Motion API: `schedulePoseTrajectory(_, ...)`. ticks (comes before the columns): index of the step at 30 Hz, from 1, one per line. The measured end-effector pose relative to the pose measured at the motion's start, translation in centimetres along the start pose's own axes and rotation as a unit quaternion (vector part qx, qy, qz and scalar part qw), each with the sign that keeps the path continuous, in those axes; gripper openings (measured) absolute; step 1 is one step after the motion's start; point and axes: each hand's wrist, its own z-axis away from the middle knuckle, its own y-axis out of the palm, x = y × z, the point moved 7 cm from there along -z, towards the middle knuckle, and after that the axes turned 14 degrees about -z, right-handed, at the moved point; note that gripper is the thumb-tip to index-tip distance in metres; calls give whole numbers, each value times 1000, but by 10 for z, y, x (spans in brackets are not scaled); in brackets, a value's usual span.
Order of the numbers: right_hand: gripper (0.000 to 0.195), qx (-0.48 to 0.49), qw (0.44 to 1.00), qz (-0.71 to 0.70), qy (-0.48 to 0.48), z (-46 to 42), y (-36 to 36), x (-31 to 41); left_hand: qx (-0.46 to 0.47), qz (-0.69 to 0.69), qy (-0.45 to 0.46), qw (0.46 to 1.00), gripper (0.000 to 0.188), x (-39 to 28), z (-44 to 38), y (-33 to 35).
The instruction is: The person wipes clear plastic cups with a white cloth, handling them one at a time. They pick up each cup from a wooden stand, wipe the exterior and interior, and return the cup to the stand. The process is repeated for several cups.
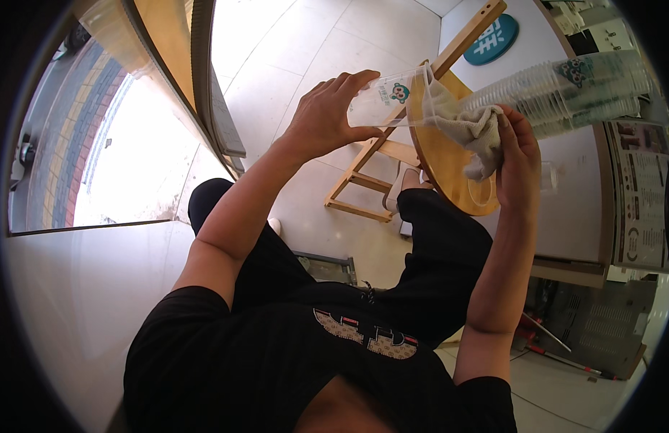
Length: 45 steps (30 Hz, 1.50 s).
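My left hand (326, 111) holds a clear plastic cup (388, 100) around its base, thumb on one side and fingers on the other. The cup lies sideways with its mouth to the right and bears a printed teal cartoon face. A grey cloth (469, 130) is pinched in my right hand (518, 146). One end of the cloth sits at the cup's mouth; how far it reaches inside is hard to tell. Just beyond my right hand are long nested stacks of clear plastic cups (578, 92), lying on their sides.
Below the cloth is a round wooden stool top (440, 168), with a clear round rim (481, 190) on it. A wooden frame (361, 178) stands on the tiled floor. At right are a white counter panel (575, 205) and a printed menu sheet (642, 195). A glass door (204, 81) stands at left.
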Motion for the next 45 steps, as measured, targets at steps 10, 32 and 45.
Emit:
schedulePoseTrajectory(10,22,-45,968,233,-79,2,-2,11,-1,63,-53,997,89,11,0,3)
schedulePoseTrajectory(32,15,15,885,457,-83,5,11,-4,26,90,-50,994,93,6,2,13)
schedulePoseTrajectory(45,81,228,794,510,-241,60,94,14,91,864,-269,416,77,-29,16,33)
